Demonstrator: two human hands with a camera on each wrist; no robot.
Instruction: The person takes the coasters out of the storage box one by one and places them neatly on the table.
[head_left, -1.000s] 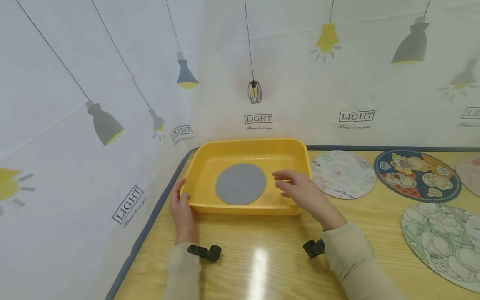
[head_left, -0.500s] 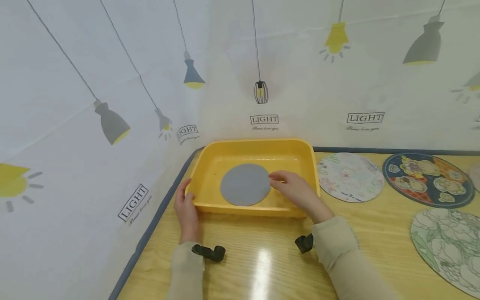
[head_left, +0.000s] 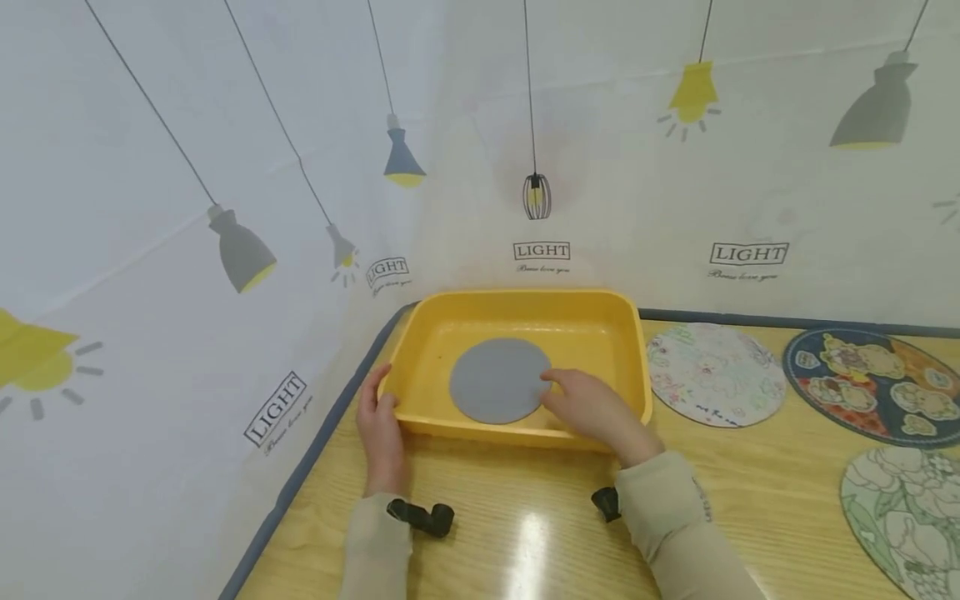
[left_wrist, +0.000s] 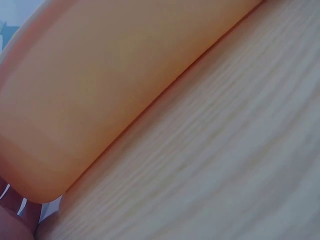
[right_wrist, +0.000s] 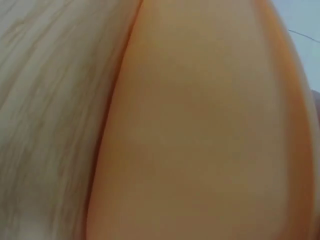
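Note:
A yellow tray [head_left: 517, 433] sits on the wooden table, with a flat grey disc [head_left: 495, 379] lying inside it. My left hand [head_left: 381, 429] grips the tray's front left corner, thumb over the rim and fingers along the outer side. Only part of that hand shows in the left wrist view, beside the tray's outer wall [left_wrist: 110, 75]. Reaching over the front rim, my right hand [head_left: 592, 412] has its bent fingertips at the disc's right edge; I cannot tell whether they pinch it. In the right wrist view the tray's wall [right_wrist: 195, 125] hides most of this hand.
Right of the tray lie a white doodled round mat [head_left: 716, 375], a dark cartoon round mat [head_left: 873, 387] and a floral round mat [head_left: 911, 517]. White sheeting [head_left: 615, 183] printed with lamps stands behind and to the left. Dark trim [head_left: 300, 467] runs along its base.
My right hand has moved left and down from above the tray's right part to the disc's right edge. My left hand keeps hold of the corner. The head view has shifted slightly.

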